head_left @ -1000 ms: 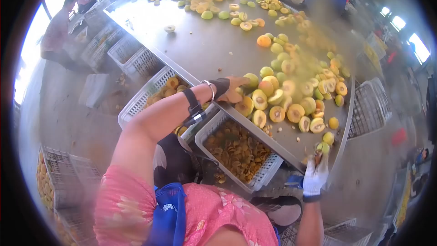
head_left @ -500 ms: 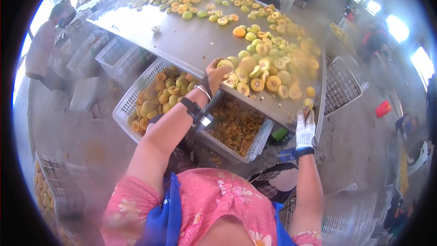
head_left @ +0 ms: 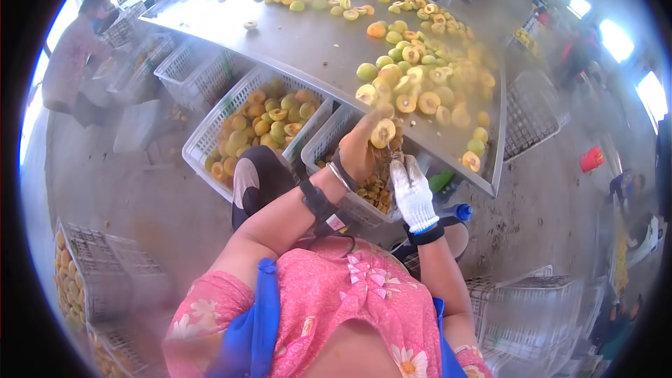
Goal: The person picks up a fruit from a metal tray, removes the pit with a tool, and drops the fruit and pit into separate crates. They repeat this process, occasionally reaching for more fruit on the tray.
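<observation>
My bare left hand (head_left: 359, 148) is closed around a halved apricot (head_left: 383, 133), its cut face and stone turned up. Right beside it is my right hand (head_left: 413, 194) in a white glove, fingers pressed together around something small and dark that I cannot make out. Both hands are over the table's near edge, above a white crate (head_left: 364, 208) of brownish scraps, which they partly hide. Close by on the metal table (head_left: 301, 49) lies a pile of whole and halved yellow-green apricots (head_left: 428, 103).
Another white crate (head_left: 203, 141), full of apricots, stands left of the scraps. A blue-capped bottle (head_left: 458, 211) is by my right knee. Further crates (head_left: 112, 273) are stacked at lower left. Co-workers are at the far side and far left. A red bucket (head_left: 591, 159) is on the right.
My left hand has drawn back from the pile with a halved apricot. My right hand has moved left from the table corner to meet it, and a halved apricot now lies near that corner.
</observation>
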Action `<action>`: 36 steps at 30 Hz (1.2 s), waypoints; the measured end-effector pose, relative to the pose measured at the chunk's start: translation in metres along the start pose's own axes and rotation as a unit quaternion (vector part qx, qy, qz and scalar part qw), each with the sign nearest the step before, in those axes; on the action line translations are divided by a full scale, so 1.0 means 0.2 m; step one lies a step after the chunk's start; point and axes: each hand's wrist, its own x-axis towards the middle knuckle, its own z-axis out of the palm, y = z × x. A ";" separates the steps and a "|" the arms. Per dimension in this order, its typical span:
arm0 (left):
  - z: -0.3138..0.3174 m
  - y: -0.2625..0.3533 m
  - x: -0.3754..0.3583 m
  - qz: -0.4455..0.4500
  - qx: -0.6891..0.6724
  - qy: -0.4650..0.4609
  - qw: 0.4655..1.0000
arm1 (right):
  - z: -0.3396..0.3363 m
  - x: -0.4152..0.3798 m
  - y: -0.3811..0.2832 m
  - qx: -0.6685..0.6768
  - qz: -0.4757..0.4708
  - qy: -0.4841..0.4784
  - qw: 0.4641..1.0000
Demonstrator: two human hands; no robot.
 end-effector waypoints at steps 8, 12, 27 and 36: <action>-0.03 -0.08 -0.07 0.121 0.306 0.008 0.944 | 0.01 0.01 -0.11 -0.104 -0.069 -0.019 0.992; 0.02 -0.06 -0.09 -0.003 0.037 0.069 0.997 | 0.03 -0.01 -0.07 -0.189 -0.119 -0.046 0.974; 0.12 0.02 -0.16 0.024 0.128 0.057 0.990 | 0.15 -0.08 -0.05 0.009 -0.017 -0.034 0.999; 0.01 0.04 -0.15 0.002 0.181 0.075 0.981 | 0.13 -0.11 0.10 -0.027 -0.099 -0.156 0.982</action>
